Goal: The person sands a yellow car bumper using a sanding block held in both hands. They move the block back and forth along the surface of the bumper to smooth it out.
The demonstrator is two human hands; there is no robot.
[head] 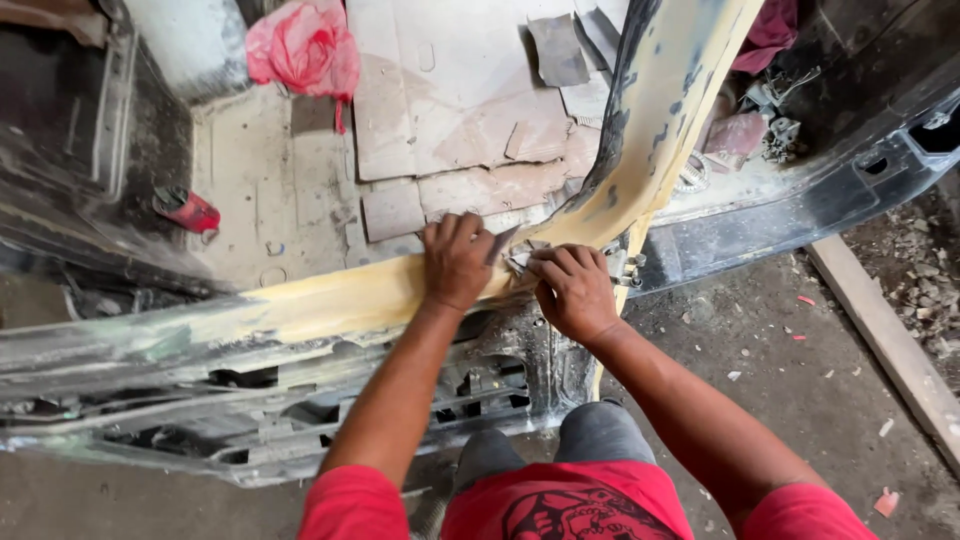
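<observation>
L hand: left hand [457, 262] lies palm-down on the yellow filler-coated car body sill [330, 300], just by the corner where the sill meets the pillar; fingers together, curled over a small grey sheet of abrasive paper [502, 243] & pressing it to the panel.
R hand: right hand [573, 290] sits just beside the L, knuckles up; fingers closed round a small pale folded piece [520, 258], prob. more paper or a scraper – too hidden to tell which.
Work spot: junction of sill & the yellow-smeared slanted door pillar [660, 110]; both hands crowd the same corner, nearly touching.
Below: bare dark metal inner panel w/ jagged cut-outs [470, 385], right under the wrists.
Risk 1: a slip off the sill edge could drag knuckles or forearm onto those cut-out edges – cause: hard push w/ bare hands, no gloves.
Risk 2: uneven pressure at the corner may gouge or thin the filler, showing dark metal as on the pillar patches.
Risk 3: dust – no mask in view, can't tell if one is worn.
Risk 4: hands so close may bump, knocking the paper loose.
Nearby: flat cardboard sheets on the car floor [450, 100], red crumpled plastic bag [305, 45], red small can lying on its side [186, 209], wooden plank on the dirt ground [890, 340]; all well apart from the hands.
</observation>
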